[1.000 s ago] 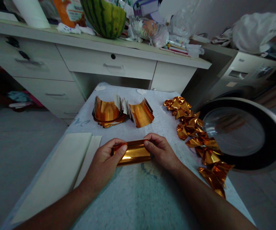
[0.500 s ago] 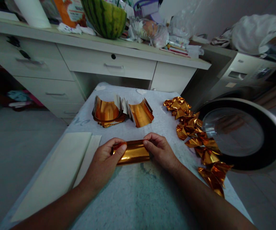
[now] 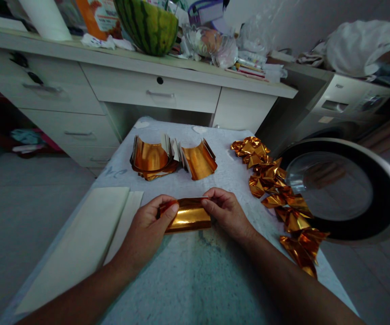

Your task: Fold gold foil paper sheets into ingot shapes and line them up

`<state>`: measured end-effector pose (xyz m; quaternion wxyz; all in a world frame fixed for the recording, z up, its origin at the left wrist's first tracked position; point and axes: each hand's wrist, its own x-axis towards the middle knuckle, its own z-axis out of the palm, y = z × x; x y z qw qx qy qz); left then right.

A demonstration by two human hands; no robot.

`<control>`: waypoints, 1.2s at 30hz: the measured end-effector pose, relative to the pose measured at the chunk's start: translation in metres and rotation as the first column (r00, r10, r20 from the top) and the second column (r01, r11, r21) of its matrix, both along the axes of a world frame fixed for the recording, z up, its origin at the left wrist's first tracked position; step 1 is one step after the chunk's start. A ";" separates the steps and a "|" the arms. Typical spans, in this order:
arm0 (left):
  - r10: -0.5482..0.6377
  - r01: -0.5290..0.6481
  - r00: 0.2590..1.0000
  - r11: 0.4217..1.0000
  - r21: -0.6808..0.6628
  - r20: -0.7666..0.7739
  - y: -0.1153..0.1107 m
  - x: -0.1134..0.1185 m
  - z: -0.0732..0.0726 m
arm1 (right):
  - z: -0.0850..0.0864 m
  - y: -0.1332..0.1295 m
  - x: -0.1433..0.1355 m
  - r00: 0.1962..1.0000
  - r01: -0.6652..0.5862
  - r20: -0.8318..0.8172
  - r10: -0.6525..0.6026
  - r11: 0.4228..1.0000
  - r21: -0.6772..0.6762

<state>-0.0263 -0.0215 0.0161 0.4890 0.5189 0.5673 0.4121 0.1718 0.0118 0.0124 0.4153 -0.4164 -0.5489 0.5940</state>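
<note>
- Holding a gold foil sheet (image 3: 191, 216) lengthwise between the two hands, over the near-middle part of the cloth-covered table (image 3: 181, 275); curling it along its length, shiny face showing.
- Gripping the sheet's left end with the left hand (image 3: 150, 221), pressing the thumb on the shiny face and tucking the fingers behind.
- Pinching the upper right corner with the right hand (image 3: 228, 214), between thumb and forefinger.
- Showing, beyond the sheet, a left stack of curved foil sheets (image 3: 151, 157) and a right stack of curved foil sheets (image 3: 199, 160), lying side by side with edges turning upward.
- Showing, to the right, a row of folded gold foil pieces (image 3: 267, 174), running from the far side of the table towards the near right edge.
- Showing, to the left, a wide pale panel (image 3: 80, 239), lying flat just beside a narrower pale strip (image 3: 127, 221).
- Showing, past the far table edge, a white drawer counter (image 3: 177, 92), bearing a cut watermelon (image 3: 149, 27), an orange packet (image 3: 98, 18) and a white roll (image 3: 44, 18).
- Showing, at far right, a washing machine (image 3: 341, 97) with its round door (image 3: 337, 185) standing open beside the table, and a white plastic bag (image 3: 360, 47) lying on top.
</note>
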 end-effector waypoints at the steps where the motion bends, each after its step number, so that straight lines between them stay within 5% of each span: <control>1: 0.002 -0.002 1.000 1.000 -0.001 -0.002 0.000 0.000 -0.001 | 0.000 0.000 0.000 1.000 0.002 -0.002 -0.002 1.000 0.003; 36: 0.007 -0.007 1.000 1.000 -0.008 0.026 0.001 0.002 0.000 | 0.002 -0.001 0.003 1.000 0.008 -0.018 -0.008 0.999 -0.052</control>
